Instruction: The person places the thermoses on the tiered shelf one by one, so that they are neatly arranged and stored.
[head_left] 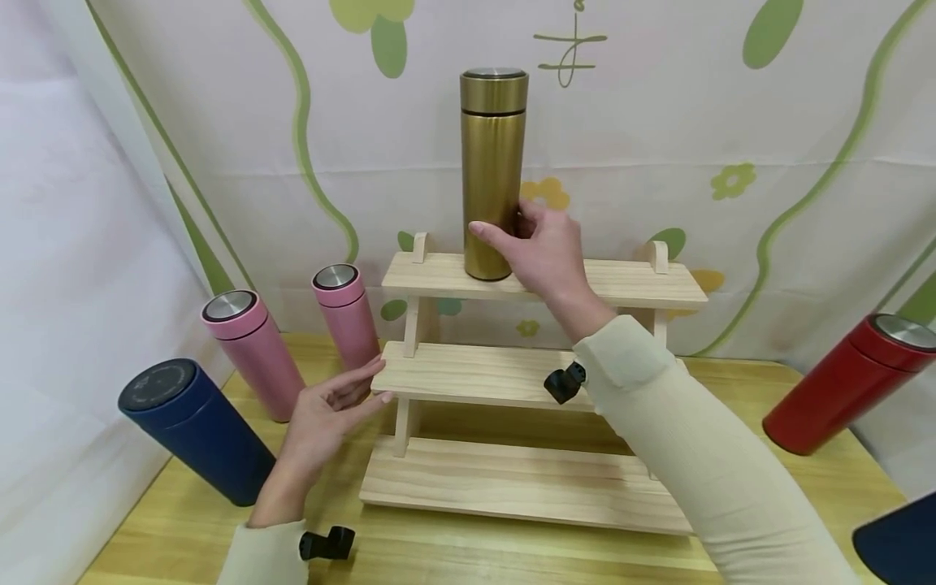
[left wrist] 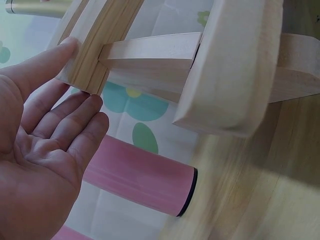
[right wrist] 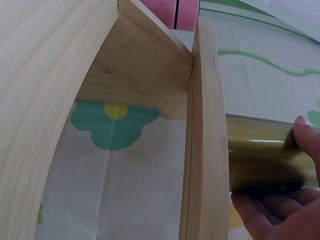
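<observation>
Floral backdrop [head_left: 643,154], gold flask [head_left: 493,166] (upright).

I see 2 pink bottles [head_left: 253,357] at 9 o'clock, 1 blue bottle [head_left: 201,435] at 8, 1 red bottle [head_left: 841,388] at 3, flowered cloth [head_left: 658,138] at 12.

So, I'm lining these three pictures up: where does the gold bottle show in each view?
Head: gold bottle at the upper middle, upright at the top of the wooden stand, held by the right hand.
Left wrist: gold bottle in the top left corner, partly cut off.
Right wrist: gold bottle toward the right edge, appearing sideways.
Shared landmark: the wooden stand.
</observation>
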A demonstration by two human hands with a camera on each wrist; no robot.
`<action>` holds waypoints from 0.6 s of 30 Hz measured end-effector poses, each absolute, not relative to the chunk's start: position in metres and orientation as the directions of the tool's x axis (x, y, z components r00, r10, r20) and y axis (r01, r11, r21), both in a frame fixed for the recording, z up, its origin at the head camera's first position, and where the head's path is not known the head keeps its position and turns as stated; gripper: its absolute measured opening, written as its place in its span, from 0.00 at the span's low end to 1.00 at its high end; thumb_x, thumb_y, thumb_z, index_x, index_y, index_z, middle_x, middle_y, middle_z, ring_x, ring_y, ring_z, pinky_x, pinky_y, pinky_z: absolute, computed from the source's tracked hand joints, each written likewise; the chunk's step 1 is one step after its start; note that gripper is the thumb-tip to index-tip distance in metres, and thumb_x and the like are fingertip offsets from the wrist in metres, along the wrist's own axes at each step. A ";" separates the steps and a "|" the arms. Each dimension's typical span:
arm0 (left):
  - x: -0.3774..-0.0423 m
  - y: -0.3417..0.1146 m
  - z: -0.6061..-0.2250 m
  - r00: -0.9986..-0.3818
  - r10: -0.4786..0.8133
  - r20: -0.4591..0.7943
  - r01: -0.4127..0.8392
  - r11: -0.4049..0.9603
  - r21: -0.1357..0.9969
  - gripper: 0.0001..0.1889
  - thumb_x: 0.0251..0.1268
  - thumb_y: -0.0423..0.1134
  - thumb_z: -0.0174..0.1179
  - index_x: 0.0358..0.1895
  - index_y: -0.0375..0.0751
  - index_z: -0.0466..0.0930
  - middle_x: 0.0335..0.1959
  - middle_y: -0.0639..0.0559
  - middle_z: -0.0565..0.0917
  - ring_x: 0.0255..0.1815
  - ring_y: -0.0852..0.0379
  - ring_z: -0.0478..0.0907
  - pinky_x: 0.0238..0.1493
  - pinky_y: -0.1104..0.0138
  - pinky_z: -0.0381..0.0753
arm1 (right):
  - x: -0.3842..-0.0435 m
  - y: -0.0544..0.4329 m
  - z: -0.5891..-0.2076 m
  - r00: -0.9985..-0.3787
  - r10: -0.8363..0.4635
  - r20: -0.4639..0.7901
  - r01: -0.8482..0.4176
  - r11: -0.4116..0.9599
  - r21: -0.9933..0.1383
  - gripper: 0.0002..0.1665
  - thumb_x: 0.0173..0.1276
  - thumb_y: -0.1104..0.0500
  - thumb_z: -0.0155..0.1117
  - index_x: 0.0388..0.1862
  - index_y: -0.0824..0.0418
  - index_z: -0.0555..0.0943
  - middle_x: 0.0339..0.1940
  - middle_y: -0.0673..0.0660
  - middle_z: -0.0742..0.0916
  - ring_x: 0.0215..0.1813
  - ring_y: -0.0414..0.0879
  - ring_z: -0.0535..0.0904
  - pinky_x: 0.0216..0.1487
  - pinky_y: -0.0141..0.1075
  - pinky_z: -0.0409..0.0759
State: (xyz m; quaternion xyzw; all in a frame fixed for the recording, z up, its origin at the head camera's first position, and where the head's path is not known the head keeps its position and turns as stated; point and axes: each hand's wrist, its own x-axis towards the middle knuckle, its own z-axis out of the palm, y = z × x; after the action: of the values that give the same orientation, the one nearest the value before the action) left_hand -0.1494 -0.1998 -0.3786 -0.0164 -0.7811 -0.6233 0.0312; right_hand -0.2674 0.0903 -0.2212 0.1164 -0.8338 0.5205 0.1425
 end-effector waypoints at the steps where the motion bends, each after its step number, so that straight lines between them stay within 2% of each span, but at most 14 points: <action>1: -0.149 -0.200 -0.378 -0.998 -0.014 0.068 0.063 0.224 0.972 0.29 0.69 0.43 0.76 0.72 0.50 0.82 0.75 0.53 0.81 0.73 0.65 0.78 0.63 0.78 0.81 | -0.267 0.090 -0.221 -0.933 -0.046 0.357 -0.341 0.433 -0.835 0.41 0.67 0.38 0.80 0.73 0.57 0.82 0.68 0.58 0.88 0.66 0.50 0.88 0.64 0.47 0.89; 11: -0.149 -0.200 -0.378 -0.997 -0.004 0.076 0.074 0.210 0.975 0.29 0.69 0.42 0.76 0.73 0.50 0.82 0.75 0.52 0.80 0.70 0.71 0.79 0.62 0.79 0.81 | -0.262 0.086 -0.220 -0.935 -0.065 0.349 -0.341 0.435 -0.833 0.39 0.67 0.36 0.79 0.70 0.55 0.84 0.66 0.58 0.90 0.64 0.48 0.89 0.63 0.46 0.89; 13: -0.149 -0.200 -0.378 -0.997 -0.006 0.075 0.072 0.212 0.975 0.29 0.69 0.43 0.76 0.73 0.50 0.82 0.75 0.52 0.80 0.71 0.70 0.79 0.62 0.79 0.81 | -0.262 0.087 -0.219 -0.943 -0.069 0.324 -0.319 0.451 -0.833 0.42 0.66 0.34 0.78 0.73 0.54 0.82 0.68 0.56 0.89 0.66 0.46 0.88 0.65 0.45 0.88; 18: -0.149 -0.201 -0.379 -0.998 -0.006 0.069 0.066 0.211 0.975 0.29 0.69 0.43 0.76 0.73 0.50 0.82 0.75 0.52 0.81 0.72 0.67 0.79 0.62 0.78 0.81 | -0.255 0.097 -0.219 -0.966 -0.061 0.252 -0.250 0.475 -0.844 0.57 0.63 0.26 0.76 0.85 0.49 0.69 0.76 0.53 0.83 0.75 0.44 0.81 0.71 0.44 0.84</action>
State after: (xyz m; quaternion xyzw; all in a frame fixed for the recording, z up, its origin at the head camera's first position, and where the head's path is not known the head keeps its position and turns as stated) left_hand -0.1487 -0.2011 -0.3794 -0.0191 -0.7775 -0.6280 0.0287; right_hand -0.2552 0.0973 -0.2186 0.0912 -0.8538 0.5040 0.0936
